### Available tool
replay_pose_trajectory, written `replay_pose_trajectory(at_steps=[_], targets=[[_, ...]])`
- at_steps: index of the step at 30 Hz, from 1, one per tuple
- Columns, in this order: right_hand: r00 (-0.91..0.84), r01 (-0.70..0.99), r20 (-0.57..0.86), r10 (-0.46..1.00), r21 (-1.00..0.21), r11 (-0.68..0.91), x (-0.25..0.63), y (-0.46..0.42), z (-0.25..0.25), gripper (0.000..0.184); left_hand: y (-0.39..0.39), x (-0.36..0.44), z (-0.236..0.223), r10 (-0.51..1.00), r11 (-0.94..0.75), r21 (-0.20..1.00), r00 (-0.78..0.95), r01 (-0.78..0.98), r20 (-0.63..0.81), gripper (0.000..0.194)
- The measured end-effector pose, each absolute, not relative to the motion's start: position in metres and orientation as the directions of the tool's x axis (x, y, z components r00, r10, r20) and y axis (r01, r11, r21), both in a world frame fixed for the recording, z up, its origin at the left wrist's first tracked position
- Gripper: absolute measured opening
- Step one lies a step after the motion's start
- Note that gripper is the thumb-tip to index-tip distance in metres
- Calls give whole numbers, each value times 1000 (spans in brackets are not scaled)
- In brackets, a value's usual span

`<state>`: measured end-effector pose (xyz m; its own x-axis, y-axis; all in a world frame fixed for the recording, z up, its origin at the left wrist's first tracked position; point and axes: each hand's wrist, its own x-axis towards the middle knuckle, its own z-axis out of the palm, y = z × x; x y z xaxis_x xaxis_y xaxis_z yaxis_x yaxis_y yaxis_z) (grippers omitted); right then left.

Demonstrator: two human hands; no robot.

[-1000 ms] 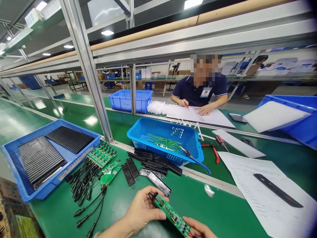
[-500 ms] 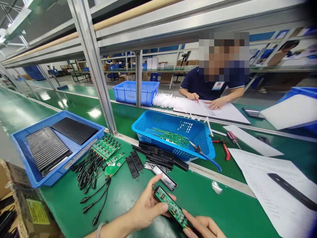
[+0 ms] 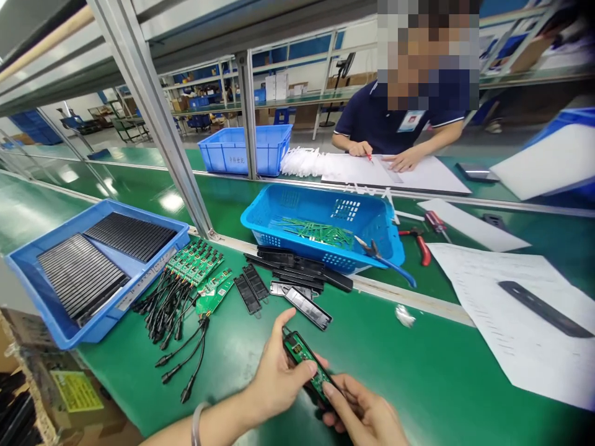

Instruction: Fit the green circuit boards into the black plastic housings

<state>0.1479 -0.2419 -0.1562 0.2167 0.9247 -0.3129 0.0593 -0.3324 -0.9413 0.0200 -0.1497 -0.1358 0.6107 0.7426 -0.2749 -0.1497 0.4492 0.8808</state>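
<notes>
While glossy green tabletop [image 3: 418, 378] stretches right to the edge of the paper sheet [image 3: 534, 359], the left hand [image 3: 274, 378] and right hand [image 3: 365, 409] grip, above it, a slim black plastic casing [image 3: 307, 343] holding a green circuit board [image 3: 296, 349].

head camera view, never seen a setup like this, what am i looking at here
There is no machine: a person works bare-handed, and the camera worn on their head looks forward and down. Their left hand and right hand hold a narrow black case with a green circuit board inside. On the green bench lie more boards with black cables, a blue tray of black parts, and a blue basket with green strips. Opposite sits another person.
</notes>
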Motion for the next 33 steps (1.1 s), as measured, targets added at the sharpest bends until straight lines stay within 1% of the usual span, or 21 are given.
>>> replay_pose_trajectory(at_steps=[3, 6, 9, 12, 14, 16, 21, 25, 28, 30, 33], targets=[[222, 102, -301, 927, -939, -329, 147, -242, -156, 42, -148, 21, -133, 759, 451, 879, 583, -151, -289, 102], [197, 149, -267, 943, -943, -298, 152, -243, -153, 40, -143, 20, -130, 792, 458, 872, 525, -173, -312, 83], [219, 320, -191, 957, -912, -255, 156, -246, -150, 24, -138, 19, -125, 814, 430, 887, 498, -170, -299, 70], [261, 439, -68, 963, -880, -181, 158, -248, -152, 30, -138, 18, -121, 814, 393, 905, 519, -165, -259, 67], [286, 453, 9, 958, -883, -127, 158, -250, -155, 31, -141, 17, -120, 808, 374, 913, 542, -166, -232, 65], [302, 452, 43, 952, -886, -104, 157, -251, -157, 31, -143, 17, -122, 808, 351, 921, 551, -168, -208, 64], [264, 372, -5, 965, -922, -106, 155, -251, -155, 30, -144, 17, -125, 812, 326, 930, 554, -167, -185, 66], [208, 316, -88, 974, -936, -152, 154, -249, -152, 41, -142, 16, -123, 808, 336, 924, 561, -182, -183, 69], [190, 317, -133, 973, -929, -189, 154, -247, -151, 47, -140, 16, -121, 806, 333, 927, 563, -173, -184, 69], [173, 296, -167, 971, -931, -213, 154, -246, -150, 45, -141, 15, -120, 806, 329, 927, 565, -179, -177, 69], [123, 221, -234, 964, -941, -257, 153, -245, -147, 40, -142, 15, -119, 804, 316, 932, 572, -180, -162, 67]])
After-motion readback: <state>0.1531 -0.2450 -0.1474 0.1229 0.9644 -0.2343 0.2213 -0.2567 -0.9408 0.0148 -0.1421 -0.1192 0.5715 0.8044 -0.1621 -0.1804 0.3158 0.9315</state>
